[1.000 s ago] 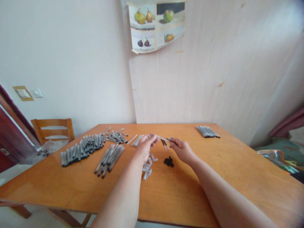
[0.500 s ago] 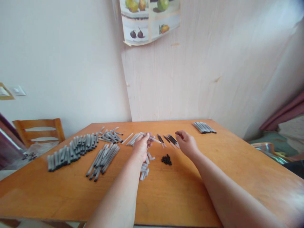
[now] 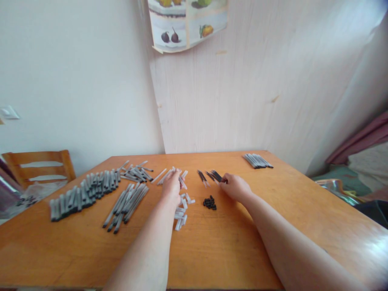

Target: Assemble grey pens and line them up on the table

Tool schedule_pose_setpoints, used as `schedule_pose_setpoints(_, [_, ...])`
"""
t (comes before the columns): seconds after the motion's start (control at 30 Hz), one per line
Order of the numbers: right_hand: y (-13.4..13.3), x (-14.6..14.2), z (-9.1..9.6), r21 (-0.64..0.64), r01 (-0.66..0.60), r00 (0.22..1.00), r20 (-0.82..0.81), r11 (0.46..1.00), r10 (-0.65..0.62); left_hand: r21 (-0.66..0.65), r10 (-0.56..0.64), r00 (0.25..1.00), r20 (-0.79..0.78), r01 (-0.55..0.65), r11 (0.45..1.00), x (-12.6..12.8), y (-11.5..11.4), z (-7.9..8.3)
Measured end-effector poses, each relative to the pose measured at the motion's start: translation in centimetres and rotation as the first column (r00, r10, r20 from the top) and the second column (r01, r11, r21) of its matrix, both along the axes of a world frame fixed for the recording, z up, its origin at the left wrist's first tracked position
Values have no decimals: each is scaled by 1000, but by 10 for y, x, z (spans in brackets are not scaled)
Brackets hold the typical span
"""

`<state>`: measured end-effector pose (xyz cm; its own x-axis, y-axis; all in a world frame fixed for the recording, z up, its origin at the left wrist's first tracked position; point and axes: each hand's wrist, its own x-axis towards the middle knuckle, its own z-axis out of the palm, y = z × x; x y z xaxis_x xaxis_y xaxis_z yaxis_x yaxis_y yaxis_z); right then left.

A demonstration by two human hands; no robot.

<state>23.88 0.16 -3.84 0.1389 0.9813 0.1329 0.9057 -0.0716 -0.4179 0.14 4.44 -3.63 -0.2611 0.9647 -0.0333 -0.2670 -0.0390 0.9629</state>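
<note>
My left hand [image 3: 172, 186] is closed around a translucent pen barrel [image 3: 182, 182], which slants down to the right past the fingers. More clear barrels [image 3: 163, 178] lie beside and partly behind that hand. At the right end of a row of black pen refills [image 3: 213, 176], my right hand [image 3: 235, 186] has its fingers pinched on a refill; the fingertips are partly hidden. A smaller group of refills [image 3: 202, 178] lies between the hands. Nearer to me are loose clear pen caps [image 3: 181, 214] and a little heap of black plugs [image 3: 209, 202].
Grey pens with dark ends lie in a long row [image 3: 85, 192], a bundle [image 3: 127, 206] and a loose pile [image 3: 137, 173] on the left of the wooden table [image 3: 212, 254]. Another pen stack [image 3: 257, 161] is at the back right. A wooden chair [image 3: 39, 167] stands at the left.
My right hand has lowered onto the refills from just above them. The barrel in my left hand has turned from nearly level to steeply slanted. The view has shifted slightly.
</note>
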Motion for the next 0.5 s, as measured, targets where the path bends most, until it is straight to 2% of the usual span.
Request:
schedule_pose_setpoints(0.23, [-1, -6, -2, -60, -19, 994, 103, 998, 26, 15, -18, 999, -38, 18, 1000, 0, 0, 0])
schedule_pose_setpoints(0.5, [0, -9, -1, -124, -2, 991, 132, 992, 19, 51, -23, 1000, -19, 24, 998, -1, 1, -1])
